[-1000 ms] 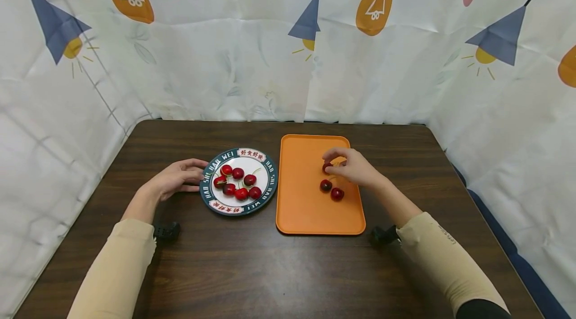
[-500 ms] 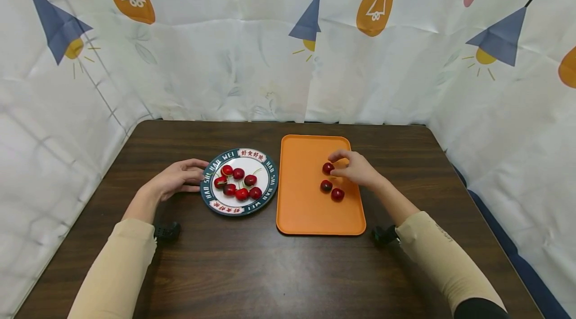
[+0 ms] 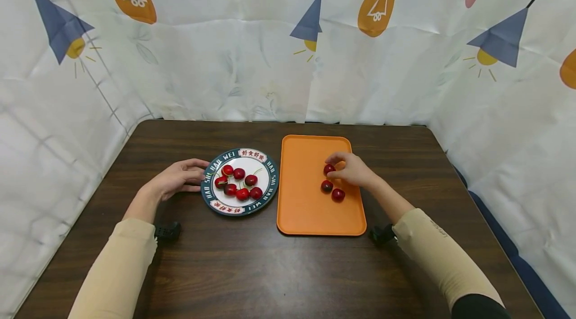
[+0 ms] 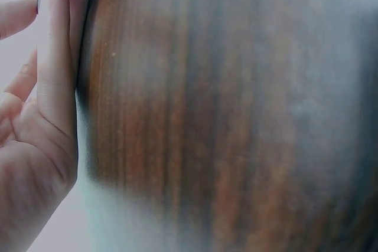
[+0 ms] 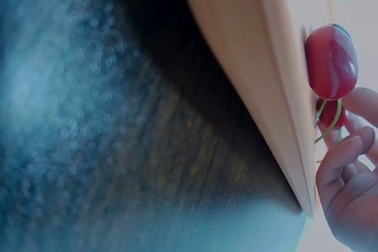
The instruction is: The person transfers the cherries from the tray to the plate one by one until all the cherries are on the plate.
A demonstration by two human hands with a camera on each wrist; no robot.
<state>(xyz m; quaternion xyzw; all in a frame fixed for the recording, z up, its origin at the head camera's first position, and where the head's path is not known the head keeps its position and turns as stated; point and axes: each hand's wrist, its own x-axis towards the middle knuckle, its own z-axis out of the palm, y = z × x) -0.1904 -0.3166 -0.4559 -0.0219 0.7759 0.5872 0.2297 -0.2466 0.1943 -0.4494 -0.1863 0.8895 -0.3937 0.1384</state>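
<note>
My left hand (image 3: 181,179) lies at the left rim of a round plate (image 3: 208,196), fingers extended and touching its edge. On that plate are several red cherries (image 3: 242,194), some with green stems. My right hand (image 3: 352,171) reaches over an orange tray (image 3: 297,209) and pinches a dark red cherry (image 3: 329,169) between thumb and fingertips, low over the tray. Two more cherries (image 3: 338,195) lie just nearer me on the tray. In the right wrist view, a cherry (image 5: 332,63) stands large in front of the curled fingers (image 5: 339,157).
Plate and tray stand side by side on a dark wood-grain table (image 3: 216,269), with a narrow gap between them. Behind and around the table hangs a white patterned curtain (image 3: 252,69).
My right hand drew slightly right of the cherry half a second ago, then closed back in on it. The cherry has hardly moved. My left hand stays at the plate.
</note>
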